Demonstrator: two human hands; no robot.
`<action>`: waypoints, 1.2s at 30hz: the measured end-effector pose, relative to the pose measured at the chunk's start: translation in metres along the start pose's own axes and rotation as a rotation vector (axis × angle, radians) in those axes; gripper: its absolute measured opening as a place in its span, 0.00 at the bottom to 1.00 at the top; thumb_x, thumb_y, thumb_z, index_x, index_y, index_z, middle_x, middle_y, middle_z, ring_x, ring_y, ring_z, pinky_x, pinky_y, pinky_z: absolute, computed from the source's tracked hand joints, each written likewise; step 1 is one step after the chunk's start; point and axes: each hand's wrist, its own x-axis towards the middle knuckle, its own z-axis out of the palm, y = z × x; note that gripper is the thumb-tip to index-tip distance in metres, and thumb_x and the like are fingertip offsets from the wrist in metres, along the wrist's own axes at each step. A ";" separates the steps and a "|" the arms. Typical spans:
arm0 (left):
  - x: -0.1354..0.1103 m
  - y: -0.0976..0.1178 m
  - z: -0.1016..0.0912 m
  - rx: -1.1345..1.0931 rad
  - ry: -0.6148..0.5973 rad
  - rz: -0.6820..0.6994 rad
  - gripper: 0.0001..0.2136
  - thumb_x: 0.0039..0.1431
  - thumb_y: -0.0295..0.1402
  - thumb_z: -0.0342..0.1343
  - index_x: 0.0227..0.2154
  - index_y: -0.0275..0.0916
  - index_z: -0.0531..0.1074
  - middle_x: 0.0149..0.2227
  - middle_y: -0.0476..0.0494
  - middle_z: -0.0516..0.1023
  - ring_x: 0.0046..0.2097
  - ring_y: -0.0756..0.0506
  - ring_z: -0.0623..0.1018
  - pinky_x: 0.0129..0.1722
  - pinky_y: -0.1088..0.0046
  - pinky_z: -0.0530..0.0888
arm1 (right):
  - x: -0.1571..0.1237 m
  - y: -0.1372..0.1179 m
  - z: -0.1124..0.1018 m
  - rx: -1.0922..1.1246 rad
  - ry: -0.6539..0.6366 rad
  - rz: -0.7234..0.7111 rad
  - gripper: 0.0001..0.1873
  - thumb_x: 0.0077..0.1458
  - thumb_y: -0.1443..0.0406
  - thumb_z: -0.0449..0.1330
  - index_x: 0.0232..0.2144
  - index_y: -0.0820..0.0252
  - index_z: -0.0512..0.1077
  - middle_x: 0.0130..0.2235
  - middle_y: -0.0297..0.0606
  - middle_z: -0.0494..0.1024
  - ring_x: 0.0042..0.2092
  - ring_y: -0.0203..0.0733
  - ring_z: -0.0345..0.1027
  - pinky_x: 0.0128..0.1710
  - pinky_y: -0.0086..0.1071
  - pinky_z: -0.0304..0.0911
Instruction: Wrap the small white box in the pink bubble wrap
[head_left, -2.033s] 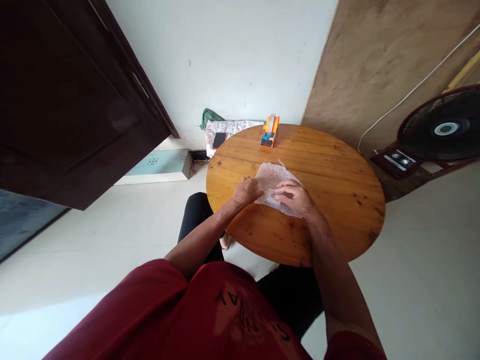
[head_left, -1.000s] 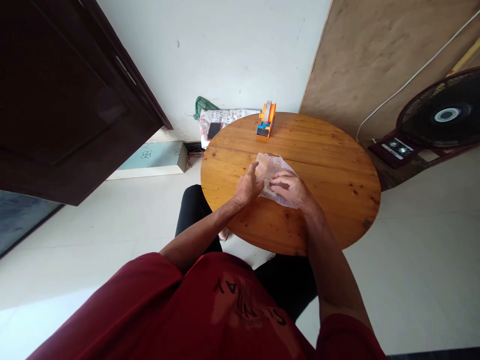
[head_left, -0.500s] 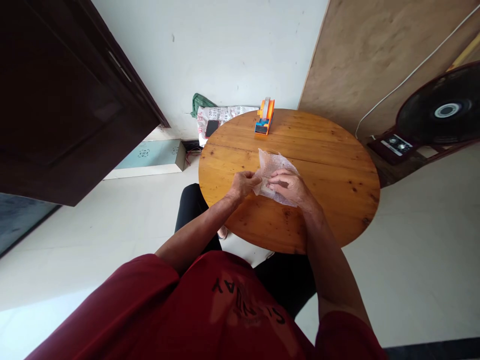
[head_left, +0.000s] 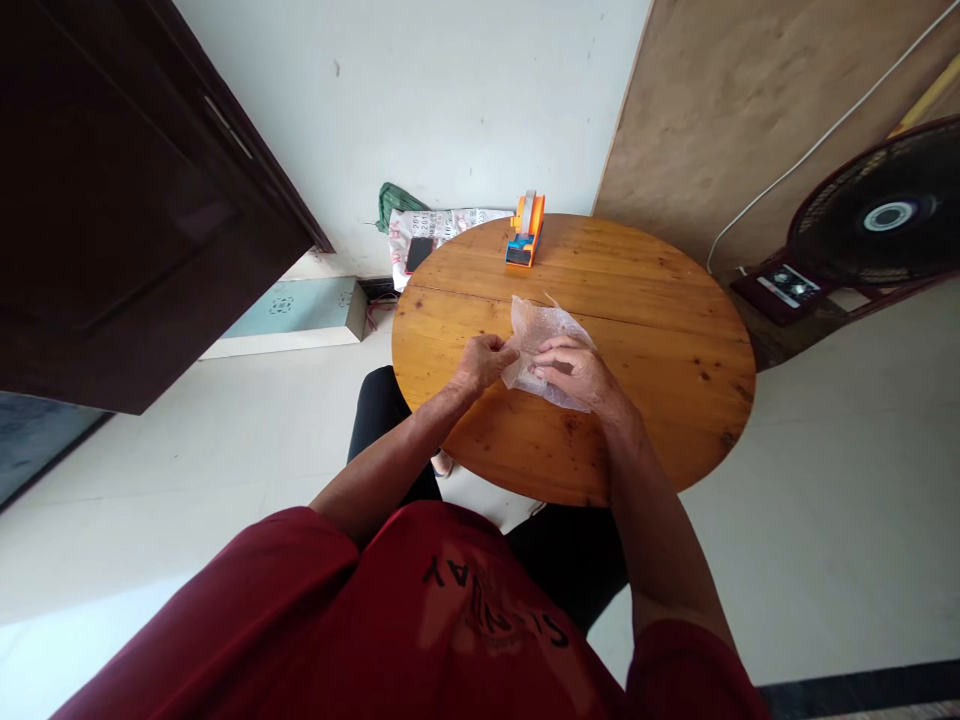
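Observation:
A crumpled sheet of bubble wrap (head_left: 541, 325) lies near the middle of a round wooden table (head_left: 660, 340). My left hand (head_left: 482, 362) is closed in a pinch on the sheet's left edge. My right hand (head_left: 574, 372) rests on top of the sheet's near part, fingers curled and pressing it down. Whether anything lies inside the wrap is hidden. An orange and blue tape dispenser (head_left: 524, 232) stands at the table's far edge, well beyond both hands.
A dark wooden cabinet (head_left: 112, 200) fills the left. A printed bag with a dark phone (head_left: 418, 254) lies on the floor by the white wall. A fan (head_left: 885, 220) stands at the right. A plywood board (head_left: 750, 100) leans behind the table.
My left hand went from open beside the bubble wrap to pinching its left edge. The right hand stayed pressed on the sheet. The view drifted slightly.

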 end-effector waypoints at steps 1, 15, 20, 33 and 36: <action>-0.001 0.002 0.002 -0.016 -0.004 -0.013 0.09 0.49 0.26 0.58 0.19 0.38 0.64 0.17 0.56 0.64 0.20 0.55 0.63 0.22 0.78 0.61 | 0.000 0.000 0.000 -0.007 -0.003 0.000 0.06 0.55 0.61 0.65 0.33 0.53 0.82 0.43 0.40 0.80 0.45 0.46 0.75 0.48 0.43 0.72; -0.011 0.019 0.007 0.232 -0.158 0.074 0.07 0.55 0.24 0.56 0.22 0.36 0.68 0.15 0.56 0.66 0.18 0.55 0.66 0.20 0.81 0.62 | 0.000 -0.001 -0.003 -0.033 -0.059 0.021 0.09 0.57 0.60 0.62 0.36 0.51 0.83 0.46 0.41 0.80 0.48 0.49 0.75 0.53 0.44 0.70; -0.015 0.037 -0.005 0.354 -0.369 0.044 0.06 0.52 0.23 0.53 0.26 0.32 0.75 0.20 0.50 0.73 0.23 0.53 0.73 0.25 0.79 0.70 | 0.001 -0.001 -0.004 -0.039 -0.060 0.016 0.09 0.57 0.59 0.63 0.33 0.53 0.83 0.43 0.43 0.80 0.47 0.51 0.74 0.52 0.45 0.69; -0.017 0.002 -0.005 0.824 -0.265 0.722 0.11 0.59 0.25 0.53 0.27 0.36 0.80 0.28 0.45 0.76 0.28 0.51 0.70 0.31 0.75 0.65 | 0.000 -0.022 -0.016 -0.011 -0.084 0.292 0.14 0.52 0.59 0.64 0.40 0.57 0.79 0.44 0.43 0.81 0.45 0.50 0.75 0.47 0.42 0.69; -0.017 -0.002 -0.007 0.920 -0.228 0.806 0.11 0.62 0.28 0.53 0.28 0.38 0.80 0.32 0.42 0.76 0.34 0.47 0.74 0.33 0.73 0.67 | -0.001 -0.024 -0.024 0.055 -0.061 0.333 0.14 0.53 0.59 0.62 0.41 0.59 0.79 0.43 0.42 0.82 0.44 0.48 0.76 0.46 0.41 0.70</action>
